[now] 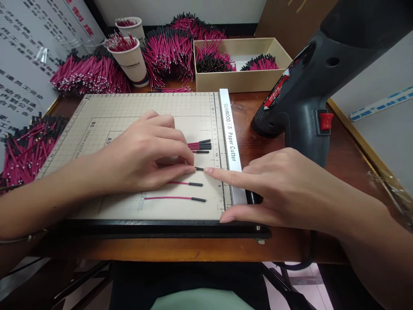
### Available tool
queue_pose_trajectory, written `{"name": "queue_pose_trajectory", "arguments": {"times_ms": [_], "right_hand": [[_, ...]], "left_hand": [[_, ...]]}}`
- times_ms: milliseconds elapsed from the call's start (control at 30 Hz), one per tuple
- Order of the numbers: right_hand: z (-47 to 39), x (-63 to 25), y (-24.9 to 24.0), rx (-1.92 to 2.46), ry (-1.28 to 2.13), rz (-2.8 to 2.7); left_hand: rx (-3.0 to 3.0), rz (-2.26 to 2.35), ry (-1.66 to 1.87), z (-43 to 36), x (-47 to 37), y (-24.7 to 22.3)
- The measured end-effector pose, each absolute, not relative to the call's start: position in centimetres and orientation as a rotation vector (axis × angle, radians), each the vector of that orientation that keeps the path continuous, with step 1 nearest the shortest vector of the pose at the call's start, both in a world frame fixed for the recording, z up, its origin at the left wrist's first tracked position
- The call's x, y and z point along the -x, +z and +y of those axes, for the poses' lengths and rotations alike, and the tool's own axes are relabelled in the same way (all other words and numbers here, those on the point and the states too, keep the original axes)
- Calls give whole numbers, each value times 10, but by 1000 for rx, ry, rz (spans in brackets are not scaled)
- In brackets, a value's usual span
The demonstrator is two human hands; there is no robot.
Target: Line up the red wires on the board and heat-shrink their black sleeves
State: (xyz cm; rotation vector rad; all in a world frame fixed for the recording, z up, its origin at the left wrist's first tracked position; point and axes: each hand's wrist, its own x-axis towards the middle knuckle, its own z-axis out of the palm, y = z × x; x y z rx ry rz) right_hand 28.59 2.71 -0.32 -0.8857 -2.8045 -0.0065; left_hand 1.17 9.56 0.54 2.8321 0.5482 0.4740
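Observation:
My left hand (151, 150) is closed over the paper cutter's board (180, 105), thumb and forefinger pinching a thin wire whose black sleeve (199, 168) sticks out to the right. With its index finger stretched out, my right hand (274, 187) touches the free end of that sleeve; its thumb is apart, near the board's front edge, and the hand holds nothing. Nearer to me lie two magenta wires with black sleeves (195, 184) (198, 199). Beyond the pinched wire, several more sleeved wires (203, 146) lie side by side, partly hidden by my left hand.
A grey heat gun (300, 86) with a red switch stands at right. Along the back are a cardboard box (238, 82) of wires, paper cups (130, 64) (137, 28) and piled magenta wires (169, 56). More bundles (90, 75) (29, 148) lie at left.

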Motion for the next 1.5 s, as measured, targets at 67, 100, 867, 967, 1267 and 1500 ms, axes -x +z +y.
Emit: {"name": "queue_pose_trajectory", "arguments": {"times_ms": [67, 100, 867, 967, 1267, 1500], "right_hand": [[28, -286, -1, 878, 5, -2822], [28, -287, 0, 878, 1, -2817], [26, -286, 4, 740, 37, -2771], [26, -287, 5, 709, 48, -2783], [27, -284, 3, 703, 15, -2740], [27, -287, 3, 788, -114, -2703]], "left_hand": [[-2834, 547, 483, 96, -11, 5], [-2834, 549, 491, 96, -11, 4], [-2814, 509, 520, 96, -8, 10], [-2805, 508, 490, 95, -8, 10], [-2752, 614, 361, 95, -6, 8], [-2783, 623, 498, 98, -7, 6]]}}
